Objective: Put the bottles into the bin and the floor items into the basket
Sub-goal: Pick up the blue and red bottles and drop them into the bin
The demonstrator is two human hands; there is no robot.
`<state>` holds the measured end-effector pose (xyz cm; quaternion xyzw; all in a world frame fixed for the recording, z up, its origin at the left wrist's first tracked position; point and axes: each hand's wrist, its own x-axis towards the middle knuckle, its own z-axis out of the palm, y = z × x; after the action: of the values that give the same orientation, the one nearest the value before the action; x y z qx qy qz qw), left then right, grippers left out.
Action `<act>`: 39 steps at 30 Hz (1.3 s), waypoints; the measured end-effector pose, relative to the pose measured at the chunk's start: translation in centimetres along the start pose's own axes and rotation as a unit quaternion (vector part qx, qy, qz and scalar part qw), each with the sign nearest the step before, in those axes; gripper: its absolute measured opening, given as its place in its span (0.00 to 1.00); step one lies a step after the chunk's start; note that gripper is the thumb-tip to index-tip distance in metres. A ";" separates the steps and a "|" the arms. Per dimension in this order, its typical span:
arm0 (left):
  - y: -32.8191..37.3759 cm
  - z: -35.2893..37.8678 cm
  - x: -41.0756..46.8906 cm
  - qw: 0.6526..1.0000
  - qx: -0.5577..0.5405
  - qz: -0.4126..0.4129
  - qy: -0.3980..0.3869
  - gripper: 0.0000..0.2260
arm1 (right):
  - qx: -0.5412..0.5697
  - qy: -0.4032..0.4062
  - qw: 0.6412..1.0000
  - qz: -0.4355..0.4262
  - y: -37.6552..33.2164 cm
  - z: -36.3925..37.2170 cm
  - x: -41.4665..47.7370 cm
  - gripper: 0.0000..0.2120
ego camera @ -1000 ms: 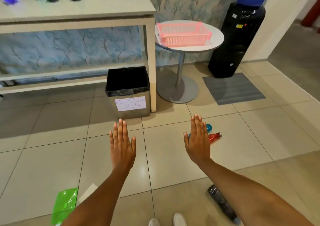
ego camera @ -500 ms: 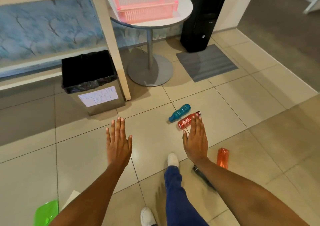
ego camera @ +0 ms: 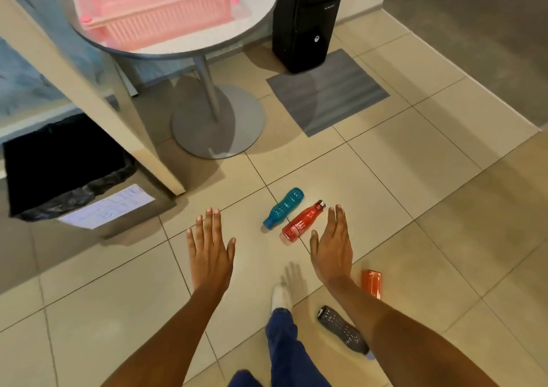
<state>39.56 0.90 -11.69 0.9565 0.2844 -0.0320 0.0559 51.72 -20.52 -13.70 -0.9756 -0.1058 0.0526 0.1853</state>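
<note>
Glossy beige floor tiles [ego camera: 415, 179] carry our work: a ribbed teal bottle [ego camera: 284, 207] and a smooth red bottle [ego camera: 302, 222] lie side by side just ahead, with an orange bottle [ego camera: 372, 282] and a dark speckled bottle [ego camera: 341, 328] nearer our feet. Nothing looks binned yet. Our left hand [ego camera: 210, 250] and right hand [ego camera: 332, 247] hover flat, fingers straight, holding nothing. Off left waits the black-lined bin [ego camera: 74, 196]; the slatted pink basket [ego camera: 154, 21] sits on the round counter [ego camera: 255, 15].

Glossy tiled floor [ego camera: 385, 179]; translucent plastic red bottle [ego camera: 302, 222], metal-capped; pink slatted plastic basket [ego camera: 154, 9] at twelve o'clock.
</note>
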 end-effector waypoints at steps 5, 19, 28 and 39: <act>2.6 2.7 5.4 0.999 0.013 0.033 -0.032 0.26 | -0.065 -0.055 0.996 -0.007 2.2 2.0 4.9 0.33; 7.1 25.1 18.0 0.994 0.002 0.069 -0.088 0.09 | -0.001 -0.143 0.987 0.079 9.4 22.3 15.8 0.31; 8.5 47.2 25.2 0.974 -0.151 -0.034 -0.164 0.14 | 0.158 -0.164 0.932 0.283 15.3 44.1 20.8 0.42; 7.9 60.4 28.8 0.923 -0.252 -0.090 -0.278 0.29 | 0.258 -0.167 0.840 0.447 18.2 54.1 24.0 0.54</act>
<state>66.25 2.34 -73.53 0.8337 0.3413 -0.2289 0.3688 70.74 -12.65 -72.06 -0.8103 0.3298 0.3174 0.3659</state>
